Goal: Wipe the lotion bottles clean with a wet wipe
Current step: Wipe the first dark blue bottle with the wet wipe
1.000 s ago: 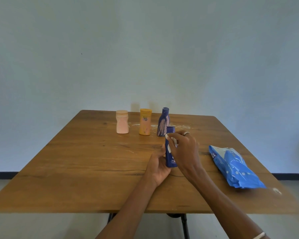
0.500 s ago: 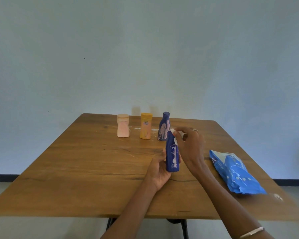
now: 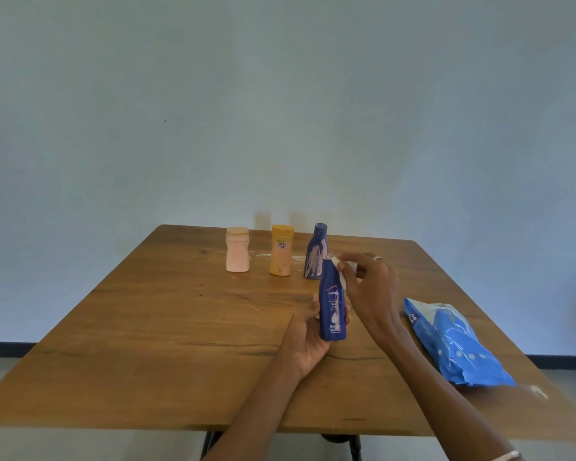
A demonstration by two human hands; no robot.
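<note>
three smeared bottles (image 3: pixel 316 251) wait at twelve o'clock on the worktop (image 3: pixel 167 321) while my left grip (image 3: pixel 308 341) holds the blue bottle (image 3: pixel 332 304), right grip (image 3: pixel 368 287) pinching the wipe (image 3: pixel 344 271) at its top.

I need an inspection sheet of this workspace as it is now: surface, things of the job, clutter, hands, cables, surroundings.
Surface: brown wooden table, white smears around the far bottles.
Job's things: dark blue lotion bottle held upright; white wet wipe at its top; pink bottle, yellow bottle and smeared dark blue bottle standing in a row at the far side; blue wipes pack lying to the right.
Clutter: small white scrap near the right edge.
Hands: left hand grips the bottle low; right hand pinches the wipe.
Cables: nothing seen.
Surroundings: plain pale wall.
</note>
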